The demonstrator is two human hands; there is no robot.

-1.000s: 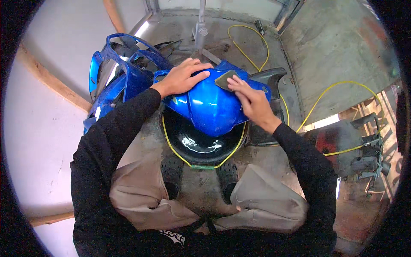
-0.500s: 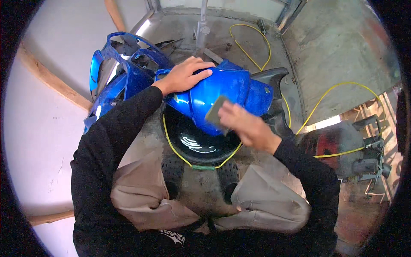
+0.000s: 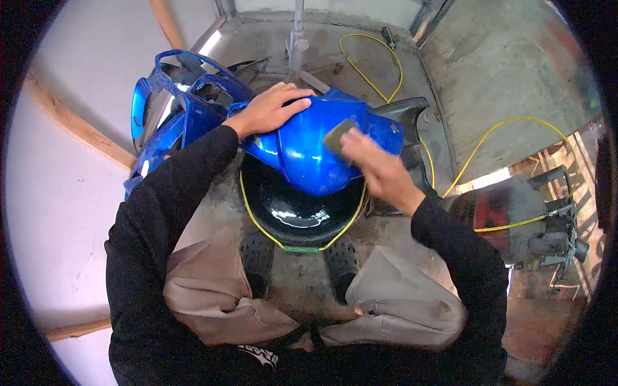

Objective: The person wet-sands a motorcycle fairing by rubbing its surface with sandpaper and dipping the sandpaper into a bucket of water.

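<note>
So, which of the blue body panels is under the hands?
The rounded blue panel over the black basin; both hands touch it. The other blue panels lean untouched at its left.

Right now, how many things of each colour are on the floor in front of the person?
Blue: 2, the panel being rubbed and the pile of panels beside it.
Black: 2, the basin and the panel.
Yellow: 1, the hose.
Grey: 1, the sanding pad.
Total: 6.

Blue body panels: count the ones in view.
2 at least: one blue panel under both hands, over the black basin; a blue fairing to its left. More may hide behind.
</note>
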